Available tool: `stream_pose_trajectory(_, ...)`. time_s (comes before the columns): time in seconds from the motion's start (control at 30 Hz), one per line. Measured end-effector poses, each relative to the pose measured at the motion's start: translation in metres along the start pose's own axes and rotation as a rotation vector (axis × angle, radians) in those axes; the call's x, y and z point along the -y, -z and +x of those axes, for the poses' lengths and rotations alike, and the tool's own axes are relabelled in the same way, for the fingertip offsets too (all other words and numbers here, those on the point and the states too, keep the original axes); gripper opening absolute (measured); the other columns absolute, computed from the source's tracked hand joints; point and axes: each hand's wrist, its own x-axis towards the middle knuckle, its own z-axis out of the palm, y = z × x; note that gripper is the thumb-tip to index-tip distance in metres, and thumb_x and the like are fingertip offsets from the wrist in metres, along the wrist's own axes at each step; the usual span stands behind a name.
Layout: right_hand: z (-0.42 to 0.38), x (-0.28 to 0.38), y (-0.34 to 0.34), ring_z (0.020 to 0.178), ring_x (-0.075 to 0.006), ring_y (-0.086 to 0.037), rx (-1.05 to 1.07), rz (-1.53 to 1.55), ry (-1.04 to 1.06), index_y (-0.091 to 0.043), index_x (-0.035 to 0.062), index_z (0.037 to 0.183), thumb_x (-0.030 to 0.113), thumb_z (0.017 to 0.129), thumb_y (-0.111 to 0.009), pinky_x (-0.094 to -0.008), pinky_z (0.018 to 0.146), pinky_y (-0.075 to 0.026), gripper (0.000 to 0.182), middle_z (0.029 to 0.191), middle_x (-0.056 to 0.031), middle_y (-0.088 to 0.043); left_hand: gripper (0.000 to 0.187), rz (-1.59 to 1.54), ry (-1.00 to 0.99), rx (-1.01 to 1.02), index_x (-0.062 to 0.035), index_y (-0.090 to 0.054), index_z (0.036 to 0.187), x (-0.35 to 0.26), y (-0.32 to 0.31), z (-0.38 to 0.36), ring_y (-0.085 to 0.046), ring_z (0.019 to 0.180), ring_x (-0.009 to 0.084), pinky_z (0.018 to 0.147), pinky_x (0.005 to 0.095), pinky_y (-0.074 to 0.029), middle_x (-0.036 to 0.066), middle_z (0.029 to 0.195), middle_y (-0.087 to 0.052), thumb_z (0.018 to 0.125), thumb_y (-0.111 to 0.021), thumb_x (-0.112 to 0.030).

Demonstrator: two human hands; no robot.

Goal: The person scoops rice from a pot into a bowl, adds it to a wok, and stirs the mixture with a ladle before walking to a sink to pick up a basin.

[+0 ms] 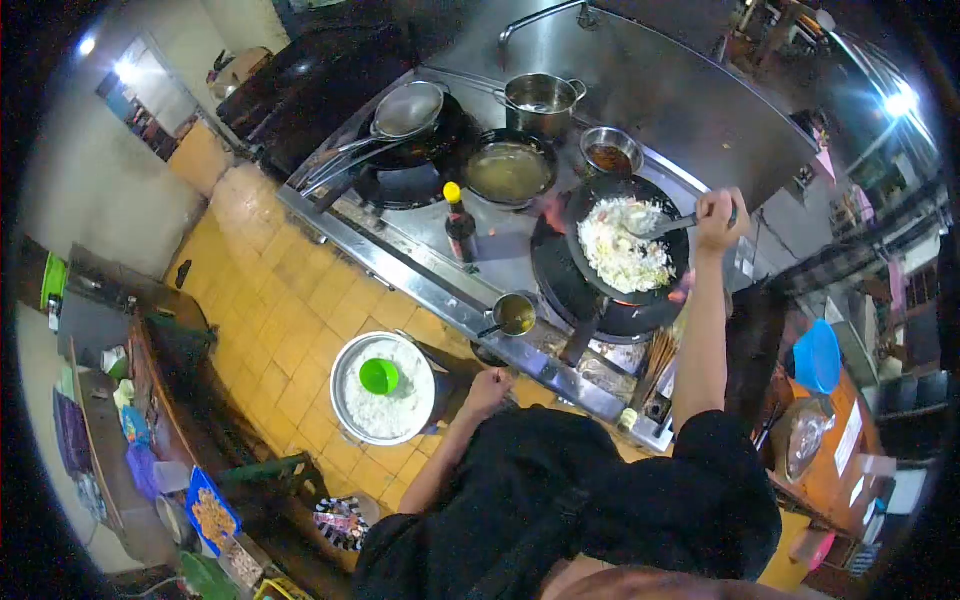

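Note:
My right hand (pixel 718 218) grips the handle of a spatula (pixel 668 227), whose blade is in the white rice (pixel 622 250). The rice, with bits of other food in it, lies in a black wok (pixel 580 265) on the right burner. My left hand (pixel 488 390) is curled closed at the stove's front edge, apart from the wok handle (pixel 578 347); whatever may be inside its fingers is hidden. Near it on the stove edge is a small metal pot (pixel 515 314) with yellowish liquid. A large pot of white rice (pixel 345 400) with a green bowl (pixel 379 376) in it stands to the left.
On the stove are a bottle with a yellow cap (pixel 460 228), a pan of cloudy liquid (pixel 510 168), a metal bowl of dark sauce (pixel 611 155), a two-handled pot (pixel 540 98) and a strainer (pixel 409 110). A wooden table (pixel 850 490) stands at right, a blue tray (pixel 228 512) lower left.

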Motion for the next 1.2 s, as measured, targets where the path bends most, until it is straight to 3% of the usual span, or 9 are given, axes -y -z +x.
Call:
stream_pose_trajectory(0.2,0.030,0.020,-0.004,0.038,-0.0097,-0.034,-0.268,0.409,-0.448,-0.038,0.0050,0.057,0.013,0.086,-0.043,-0.0230,0.038,-0.031,0.030,0.048,-0.0035,-0.037,0.018,-0.036,0.130,-0.047,-0.0054,-0.050,0.067,0.022,-0.004,0.005,-0.047,0.047,0.0087,0.043,0.0255,-0.037,0.001,0.055,-0.050,0.078,-0.062,-0.015)
stream_pose_trajectory(0.6,-0.027,0.010,-0.002,0.043,-0.0073,-0.035,-0.131,0.471,-0.395,-0.042,0.0059,0.064,0.014,0.088,-0.047,-0.0222,0.039,-0.027,0.026,0.053,0.0004,-0.038,0.022,-0.228,0.177,0.056,-0.0053,-0.051,0.065,0.032,-0.026,0.020,-0.047,0.052,0.0075,0.046,0.0249,-0.038,0.000,0.056,-0.049,0.077,-0.065,-0.017)
stream_pose_trajectory(0.67,-0.020,0.014,0.001,0.043,-0.0060,-0.035,-0.106,0.488,-0.423,-0.043,0.0055,0.067,0.014,0.088,-0.048,-0.0219,0.038,-0.027,0.023,0.054,0.0021,-0.038,0.023,0.208,0.020,0.046,-0.0052,-0.051,0.065,0.009,-0.023,0.017,-0.045,0.053,0.0076,0.046,0.0255,-0.038,-0.001,0.055,-0.048,0.077,-0.066,-0.018)
stream_pose_trajectory(0.77,-0.007,0.058,-0.001,0.045,-0.0055,-0.036,-0.146,0.254,-0.406,-0.042,0.0058,0.065,0.011,0.086,-0.050,-0.0202,0.041,-0.028,0.023,0.053,0.0035,-0.035,0.024,0.112,0.011,0.015,-0.0049,-0.051,0.065,0.008,-0.025,0.022,-0.044,0.051,0.0076,0.046,0.0259,-0.038,0.000,0.055,-0.049,0.077,-0.066,-0.019)
stream_pose_trajectory(0.83,-0.051,-0.045,0.004,0.045,-0.0051,-0.036,-0.091,0.038,-0.184,-0.043,0.0057,0.065,0.010,0.086,-0.050,-0.0200,0.041,-0.027,0.022,0.053,0.0033,-0.036,0.025,0.137,-0.043,0.021,-0.0052,-0.050,0.064,0.039,-0.026,0.022,-0.045,0.048,0.0076,0.043,0.0255,-0.037,0.000,0.054,-0.049,0.077,-0.066,-0.020)
stream_pose_trajectory(0.93,-0.032,0.028,0.003,0.044,-0.0044,-0.036,0.095,0.153,-0.229,-0.046,0.0046,0.066,0.009,0.086,-0.049,-0.0211,0.039,-0.027,0.021,0.053,0.0020,-0.039,0.025,0.082,0.050,0.019,-0.0065,-0.049,0.063,0.002,-0.024,0.005,-0.047,0.048,0.0083,0.042,0.0251,-0.036,0.000,0.053,-0.048,0.077,-0.065,-0.019)
stream_pose_trajectory(1.0,-0.014,0.051,-0.003,0.042,-0.0055,-0.036,-0.103,0.344,-0.403,-0.047,0.0031,0.066,0.009,0.086,-0.049,-0.0220,0.039,-0.027,0.021,0.052,0.0009,-0.040,0.023,-0.190,0.158,0.071,-0.0068,-0.049,0.064,-0.002,-0.024,0.013,-0.049,0.049,0.0088,0.042,0.0249,-0.036,0.000,0.055,-0.049,0.078,-0.064,-0.018)
stream_pose_trajectory(1.13,-0.040,-0.022,0.008,0.041,-0.0055,-0.036,-0.031,-0.124,0.117,-0.048,0.0029,0.066,0.007,0.086,-0.047,-0.0210,0.038,-0.030,0.021,0.050,0.0006,-0.039,0.022,-0.150,0.071,0.044,-0.0071,-0.049,0.064,0.035,-0.024,0.011,-0.050,0.050,0.0087,0.043,0.0243,-0.037,0.000,0.057,-0.050,0.078,-0.062,-0.016)
stream_pose_trajectory(1.2,-0.011,0.029,0.006,0.041,-0.0057,-0.036,0.062,0.238,-0.208,-0.047,0.0036,0.066,0.006,0.087,-0.046,-0.0212,0.038,-0.030,0.021,0.050,-0.0002,-0.040,0.021,-0.293,0.120,0.076,-0.0070,-0.049,0.063,0.045,-0.022,0.014,-0.049,0.050,0.0082,0.044,0.0241,-0.036,0.000,0.057,-0.050,0.078,-0.062,-0.016)
